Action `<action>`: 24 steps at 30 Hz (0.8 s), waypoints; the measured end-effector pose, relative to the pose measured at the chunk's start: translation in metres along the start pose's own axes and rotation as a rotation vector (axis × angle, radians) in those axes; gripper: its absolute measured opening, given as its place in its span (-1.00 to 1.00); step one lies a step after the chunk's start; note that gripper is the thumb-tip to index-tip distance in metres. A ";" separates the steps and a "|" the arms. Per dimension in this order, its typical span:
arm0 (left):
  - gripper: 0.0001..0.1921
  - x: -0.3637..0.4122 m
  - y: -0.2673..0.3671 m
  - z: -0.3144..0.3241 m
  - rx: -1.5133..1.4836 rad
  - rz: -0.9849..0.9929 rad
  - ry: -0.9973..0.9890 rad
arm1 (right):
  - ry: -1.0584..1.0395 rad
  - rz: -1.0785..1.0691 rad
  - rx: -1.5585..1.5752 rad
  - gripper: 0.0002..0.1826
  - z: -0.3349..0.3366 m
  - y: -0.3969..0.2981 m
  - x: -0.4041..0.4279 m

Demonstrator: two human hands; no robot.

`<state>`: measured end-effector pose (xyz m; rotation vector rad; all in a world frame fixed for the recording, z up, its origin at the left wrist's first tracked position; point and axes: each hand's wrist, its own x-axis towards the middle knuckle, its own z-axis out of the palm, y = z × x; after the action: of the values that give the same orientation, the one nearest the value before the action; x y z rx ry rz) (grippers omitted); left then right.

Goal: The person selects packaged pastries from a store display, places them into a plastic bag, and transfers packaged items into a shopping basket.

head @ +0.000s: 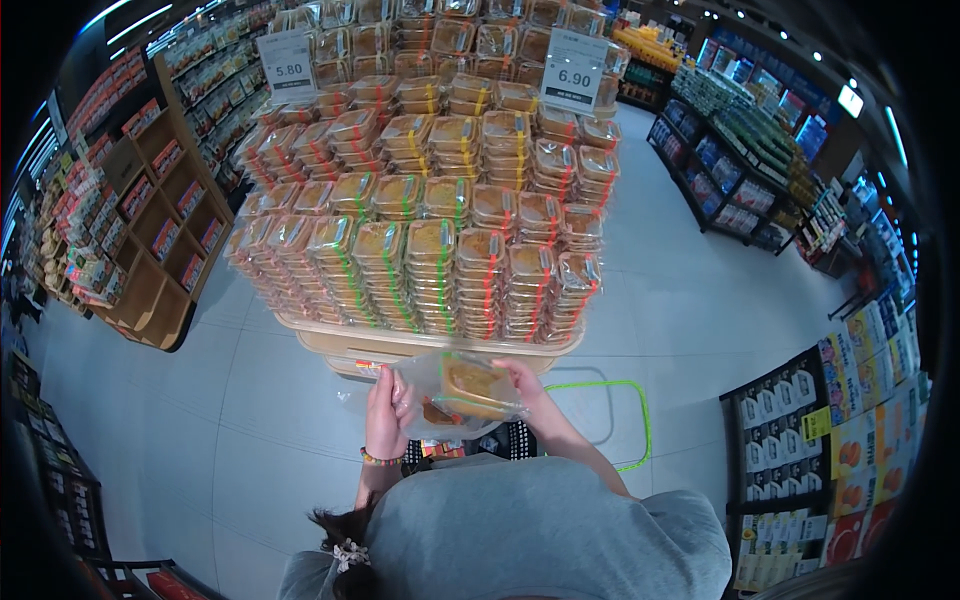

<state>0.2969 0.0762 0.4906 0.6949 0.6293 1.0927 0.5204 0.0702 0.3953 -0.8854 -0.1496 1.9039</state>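
My left hand (388,412), with a beaded bracelet at the wrist, grips the edge of a translucent plastic bag (424,386). My right hand (525,382) holds a clear-wrapped food pack with a green strip (478,384) at its right end. That pack lies at or inside the bag's mouth; which of the two I cannot tell. A darker item with red on it (439,412) shows through the lower part of the bag. Beyond both hands stand tall stacks of similar wrapped packs (430,262) with green, red and yellow strips.
The stacks stand on a pale display base (442,346) with price signs (574,71) above. Below my hands is a black basket or cart (517,442), partly hidden. A green-edged frame (645,420) lies to the right. Shelves stand left (161,247) and right (780,442).
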 end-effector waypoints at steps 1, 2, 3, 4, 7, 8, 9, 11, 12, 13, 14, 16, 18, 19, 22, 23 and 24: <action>-0.62 -0.001 -0.002 0.003 0.019 -0.026 -0.003 | 0.047 0.020 -0.016 -0.74 -0.011 0.015 0.008; -0.62 -0.002 -0.004 0.003 0.039 -0.039 0.017 | -0.084 0.025 -0.060 -0.79 -0.002 0.021 0.001; -0.62 -0.002 -0.003 0.005 0.038 -0.038 0.009 | -0.213 0.025 -0.100 -0.80 0.009 0.025 -0.010; -0.62 -0.002 -0.002 0.005 0.087 -0.044 0.030 | -0.159 0.095 -0.030 -0.75 0.003 0.032 -0.005; -0.61 -0.001 -0.004 0.007 0.179 -0.072 0.041 | -0.180 0.134 0.017 -0.71 -0.002 0.041 -0.007; -0.60 0.000 -0.006 0.007 0.221 -0.095 0.037 | -0.125 0.128 0.032 -0.70 -0.004 0.043 -0.005; -0.60 0.000 -0.007 0.008 0.222 -0.093 0.034 | -0.126 0.125 0.032 -0.70 -0.006 0.041 -0.004; -0.59 -0.001 -0.009 0.007 0.269 -0.099 0.032 | -0.187 0.134 0.030 -0.68 -0.011 0.037 -0.004; -0.59 -0.001 -0.010 0.006 0.270 -0.097 0.031 | -0.188 0.133 0.030 -0.68 -0.010 0.035 -0.003; -0.59 -0.001 -0.013 0.005 0.303 -0.083 0.042 | -0.070 0.039 -0.049 -0.70 -0.009 0.034 -0.002; -0.59 -0.001 -0.015 0.004 0.336 -0.069 0.053 | 0.049 -0.055 -0.127 -0.72 -0.009 0.033 -0.001; -0.59 0.000 -0.019 0.001 0.343 -0.065 0.045 | 0.102 -0.144 -0.213 -0.75 -0.017 0.035 0.007; -0.59 0.002 -0.021 0.000 0.349 -0.062 0.041 | 0.156 -0.231 -0.299 -0.78 -0.022 0.039 0.010; -0.59 0.003 -0.022 -0.001 0.369 -0.042 0.039 | 0.156 -0.279 -0.588 -0.77 -0.023 0.040 0.011; -0.59 0.003 -0.019 0.002 0.388 -0.017 0.035 | 0.094 -0.326 -1.058 -0.73 -0.015 0.042 0.004; -0.59 0.002 -0.018 0.003 0.387 -0.012 0.033 | 0.031 -0.324 -1.238 -0.71 -0.010 0.043 -0.002; -0.59 0.003 -0.020 0.002 0.387 -0.009 0.031 | 0.016 -0.155 -1.192 -0.71 -0.004 0.040 -0.005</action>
<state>0.3111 0.0725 0.4760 1.0073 0.8821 0.9835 0.4949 0.0448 0.3772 -1.5710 -1.3924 1.5549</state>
